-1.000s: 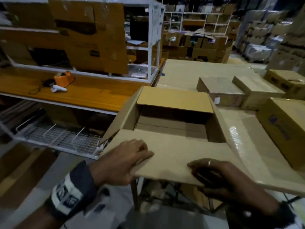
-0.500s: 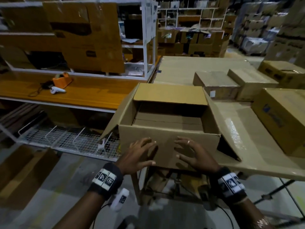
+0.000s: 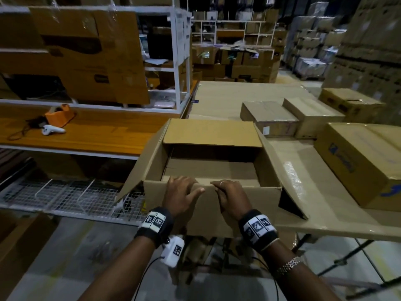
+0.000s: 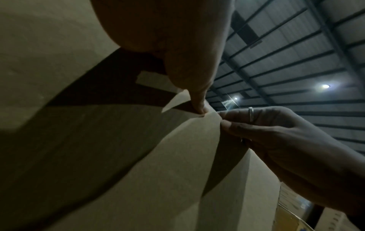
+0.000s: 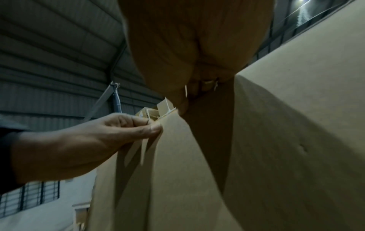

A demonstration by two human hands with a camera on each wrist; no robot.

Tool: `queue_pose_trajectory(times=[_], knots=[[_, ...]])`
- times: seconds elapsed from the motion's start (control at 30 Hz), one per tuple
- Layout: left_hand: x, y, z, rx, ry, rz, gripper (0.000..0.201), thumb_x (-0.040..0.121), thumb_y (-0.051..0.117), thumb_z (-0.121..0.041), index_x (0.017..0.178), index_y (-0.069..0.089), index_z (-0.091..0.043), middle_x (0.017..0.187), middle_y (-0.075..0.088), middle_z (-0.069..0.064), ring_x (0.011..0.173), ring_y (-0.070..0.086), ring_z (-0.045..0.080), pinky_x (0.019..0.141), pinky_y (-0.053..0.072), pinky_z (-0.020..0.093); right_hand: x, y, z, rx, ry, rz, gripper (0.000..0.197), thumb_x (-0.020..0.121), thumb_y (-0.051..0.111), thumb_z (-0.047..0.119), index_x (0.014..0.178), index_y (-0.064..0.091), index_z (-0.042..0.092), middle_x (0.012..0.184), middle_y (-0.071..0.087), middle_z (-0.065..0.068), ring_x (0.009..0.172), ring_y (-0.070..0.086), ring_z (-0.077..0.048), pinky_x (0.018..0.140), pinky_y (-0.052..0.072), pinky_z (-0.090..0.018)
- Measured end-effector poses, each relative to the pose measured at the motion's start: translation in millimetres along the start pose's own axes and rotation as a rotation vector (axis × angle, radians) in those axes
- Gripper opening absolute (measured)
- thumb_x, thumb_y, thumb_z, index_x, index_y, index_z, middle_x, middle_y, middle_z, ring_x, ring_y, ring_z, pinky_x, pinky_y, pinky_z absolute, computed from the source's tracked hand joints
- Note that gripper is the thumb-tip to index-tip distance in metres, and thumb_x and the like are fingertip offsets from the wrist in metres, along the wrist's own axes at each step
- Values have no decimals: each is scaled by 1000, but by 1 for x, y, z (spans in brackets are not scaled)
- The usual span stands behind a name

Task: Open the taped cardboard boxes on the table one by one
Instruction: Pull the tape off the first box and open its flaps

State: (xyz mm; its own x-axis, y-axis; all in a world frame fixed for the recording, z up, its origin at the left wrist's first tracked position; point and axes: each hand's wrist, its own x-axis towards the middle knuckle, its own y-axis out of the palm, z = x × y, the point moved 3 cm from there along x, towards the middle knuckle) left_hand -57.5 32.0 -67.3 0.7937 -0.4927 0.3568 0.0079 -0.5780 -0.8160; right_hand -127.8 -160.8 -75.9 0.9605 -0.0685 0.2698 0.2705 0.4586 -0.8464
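Note:
An open cardboard box (image 3: pixel 260 200) stands at the table's near left corner with all its flaps spread. The near flap hangs down against the front wall. My left hand (image 3: pixel 182 192) and right hand (image 3: pixel 230 196) sit side by side on the box's near rim, fingers curled over the edge into the box and thumbs on the outside. The left wrist view shows my left thumb (image 4: pixel 189 78) pressing the cardboard (image 4: pixel 98 156), with the ringed right hand (image 4: pixel 276 140) gripping the same edge. From the right wrist view the left hand (image 5: pixel 79 140) pinches the cardboard edge (image 5: pixel 286 140).
Closed boxes lie further back (image 3: pixel 269 118) (image 3: pixel 312 118) (image 3: pixel 351 105), and a large one (image 3: pixel 368 161) sits right of the open box on the plastic-wrapped table (image 3: pixel 303 213). To the left, an orange bench (image 3: pixel 97 131) holds a tape dispenser (image 3: pixel 59 115) above a wire rack (image 3: pixel 65 196).
The near flap, held out level a second ago, has been folded down against the front wall. Both hands have moved up from the flap face to grip the near rim.

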Motion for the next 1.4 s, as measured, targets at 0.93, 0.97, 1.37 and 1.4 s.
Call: queue_pose_trajectory(times=[0.93,0.97,1.37,1.4], knots=[[6,-57,49,-118,1,233,50,85,47,-78,86,69,-34,80,66,-17,75,59,-2,74,51,31,0,-90,-8,82,100,153,14,92,69,37,96,78,27,90,75,13,84,68,1,80,60,-31],[13,-63,47,-177,-4,274,48,84,49,-77,90,70,-35,84,68,-17,79,62,-3,72,54,28,7,-96,3,96,78,156,13,92,69,36,97,78,27,91,75,14,86,68,3,80,59,-27],[147,-109,10,-92,183,387,37,85,69,-61,107,70,-32,100,70,-13,90,64,5,77,58,33,125,-126,82,142,-122,178,27,91,75,36,111,77,19,100,77,8,89,70,-2,78,59,-25],[155,-100,11,-78,160,469,41,85,70,-60,112,70,-30,106,70,-10,94,65,8,82,58,35,133,-118,79,114,-98,263,29,91,74,38,114,77,20,103,77,7,91,70,-3,81,59,-27]])
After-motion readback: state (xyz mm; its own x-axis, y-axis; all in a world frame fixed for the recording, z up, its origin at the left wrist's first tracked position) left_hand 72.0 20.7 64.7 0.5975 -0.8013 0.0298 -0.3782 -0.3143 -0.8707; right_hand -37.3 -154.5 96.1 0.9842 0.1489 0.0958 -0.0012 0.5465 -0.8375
